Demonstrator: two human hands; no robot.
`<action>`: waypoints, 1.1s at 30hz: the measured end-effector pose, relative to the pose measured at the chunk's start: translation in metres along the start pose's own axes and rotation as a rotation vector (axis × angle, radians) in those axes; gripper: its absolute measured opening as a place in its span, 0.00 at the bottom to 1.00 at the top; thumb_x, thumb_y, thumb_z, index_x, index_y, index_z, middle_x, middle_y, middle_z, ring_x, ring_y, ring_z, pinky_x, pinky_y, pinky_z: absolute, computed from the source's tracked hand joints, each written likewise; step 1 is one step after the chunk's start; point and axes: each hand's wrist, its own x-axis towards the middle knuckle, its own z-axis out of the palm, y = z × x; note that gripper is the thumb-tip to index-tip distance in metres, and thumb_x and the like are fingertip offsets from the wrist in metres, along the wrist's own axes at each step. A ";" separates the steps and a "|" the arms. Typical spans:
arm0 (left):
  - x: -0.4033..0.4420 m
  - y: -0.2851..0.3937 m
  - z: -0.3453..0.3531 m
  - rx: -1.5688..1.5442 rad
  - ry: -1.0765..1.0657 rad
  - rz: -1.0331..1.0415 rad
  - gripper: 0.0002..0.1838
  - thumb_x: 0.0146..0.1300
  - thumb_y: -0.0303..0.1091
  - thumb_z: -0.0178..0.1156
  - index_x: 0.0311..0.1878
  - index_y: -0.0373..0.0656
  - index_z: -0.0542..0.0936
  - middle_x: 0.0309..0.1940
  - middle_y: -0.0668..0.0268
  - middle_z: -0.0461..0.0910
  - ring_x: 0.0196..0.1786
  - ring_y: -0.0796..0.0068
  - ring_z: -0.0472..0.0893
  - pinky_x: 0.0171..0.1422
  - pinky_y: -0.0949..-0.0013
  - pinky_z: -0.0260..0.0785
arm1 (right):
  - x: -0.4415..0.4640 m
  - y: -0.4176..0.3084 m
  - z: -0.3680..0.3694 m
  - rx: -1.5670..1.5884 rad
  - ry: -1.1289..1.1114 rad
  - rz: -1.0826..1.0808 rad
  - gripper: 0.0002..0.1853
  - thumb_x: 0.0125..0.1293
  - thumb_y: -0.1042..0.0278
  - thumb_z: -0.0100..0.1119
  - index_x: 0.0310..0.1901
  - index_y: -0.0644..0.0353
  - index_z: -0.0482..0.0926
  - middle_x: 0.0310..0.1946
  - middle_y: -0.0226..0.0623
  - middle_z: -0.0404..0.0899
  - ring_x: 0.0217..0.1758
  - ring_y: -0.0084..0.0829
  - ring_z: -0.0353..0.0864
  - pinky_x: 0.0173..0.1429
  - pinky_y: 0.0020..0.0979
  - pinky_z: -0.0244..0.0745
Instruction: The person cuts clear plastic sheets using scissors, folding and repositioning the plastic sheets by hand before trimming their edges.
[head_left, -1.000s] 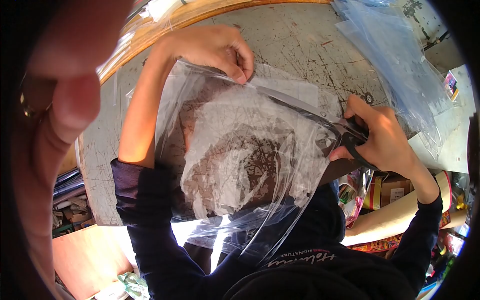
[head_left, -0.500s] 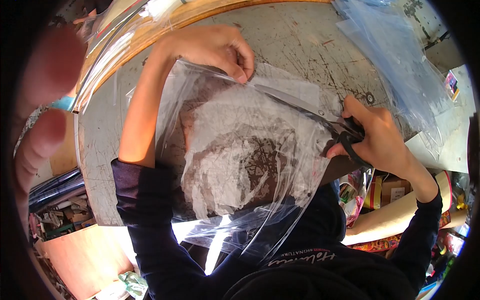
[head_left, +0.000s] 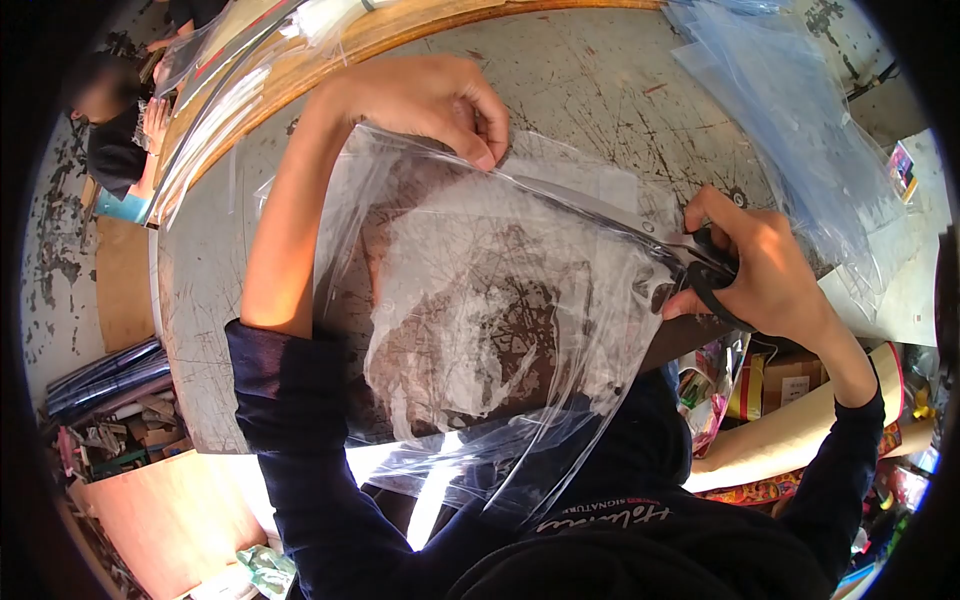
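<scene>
A clear plastic sheet (head_left: 480,300) lies on the scratched grey table (head_left: 590,70) and hangs over its near edge toward my body. My left hand (head_left: 430,105) pinches the sheet's upper edge between thumb and fingers. My right hand (head_left: 755,265) grips the black handles of the scissors (head_left: 600,215), thumb and fingers in the loops. The blades run up and left along the sheet's edge, and their tips are close to my left fingertips. Whether plastic lies between the blades is hard to tell.
Blue-tinted plastic sheets (head_left: 790,130) lie at the table's far right. Clear strips (head_left: 215,110) rest along the wooden edge at upper left. Another person (head_left: 115,130) is beyond them. A cream roll (head_left: 790,430) and packages stand at lower right, dark rolls (head_left: 110,380) at left.
The large blurred fingers at the left have gone out of view, uncovering the other person. Both my hands stay almost in place, with only a slight shift of the scissor handles.
</scene>
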 end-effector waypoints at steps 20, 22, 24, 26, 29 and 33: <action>-0.007 -0.004 -0.005 -0.101 -0.018 -0.030 0.09 0.53 0.34 0.67 0.33 0.38 0.82 0.29 0.67 0.82 0.32 0.79 0.80 0.38 0.75 0.71 | 0.009 -0.006 0.011 0.017 0.034 -0.107 0.27 0.43 0.60 0.76 0.37 0.63 0.67 0.19 0.46 0.73 0.24 0.50 0.74 0.29 0.38 0.68; -0.007 -0.002 -0.005 -0.086 -0.012 -0.032 0.09 0.53 0.34 0.66 0.33 0.38 0.82 0.29 0.68 0.82 0.32 0.79 0.79 0.38 0.75 0.71 | 0.007 -0.004 0.017 0.018 0.119 -0.174 0.27 0.43 0.63 0.75 0.38 0.63 0.67 0.21 0.47 0.74 0.25 0.51 0.74 0.30 0.39 0.69; -0.007 -0.003 -0.004 -0.089 -0.020 -0.027 0.09 0.53 0.34 0.66 0.33 0.38 0.82 0.29 0.68 0.82 0.32 0.79 0.79 0.38 0.75 0.70 | 0.006 -0.006 0.016 0.044 0.093 -0.145 0.26 0.44 0.64 0.75 0.38 0.63 0.67 0.21 0.47 0.74 0.26 0.51 0.75 0.31 0.38 0.69; -0.006 -0.004 -0.004 -0.087 -0.018 -0.022 0.09 0.53 0.34 0.66 0.33 0.38 0.82 0.29 0.68 0.82 0.32 0.79 0.79 0.38 0.75 0.70 | 0.006 -0.007 0.015 0.063 0.069 -0.121 0.26 0.44 0.65 0.75 0.39 0.63 0.67 0.21 0.47 0.74 0.26 0.50 0.76 0.31 0.38 0.69; -0.006 -0.005 -0.004 -0.095 -0.016 -0.018 0.09 0.53 0.34 0.66 0.33 0.39 0.82 0.29 0.68 0.82 0.31 0.79 0.79 0.38 0.75 0.70 | 0.006 -0.008 0.016 0.058 0.067 -0.112 0.25 0.45 0.64 0.74 0.39 0.62 0.67 0.22 0.47 0.75 0.27 0.50 0.76 0.31 0.39 0.69; -0.007 -0.004 -0.003 -0.080 0.000 -0.028 0.09 0.53 0.34 0.66 0.33 0.39 0.82 0.29 0.68 0.82 0.31 0.79 0.79 0.38 0.75 0.71 | 0.005 -0.003 0.014 0.055 0.068 -0.067 0.26 0.44 0.60 0.75 0.37 0.60 0.67 0.16 0.42 0.71 0.18 0.43 0.70 0.25 0.35 0.65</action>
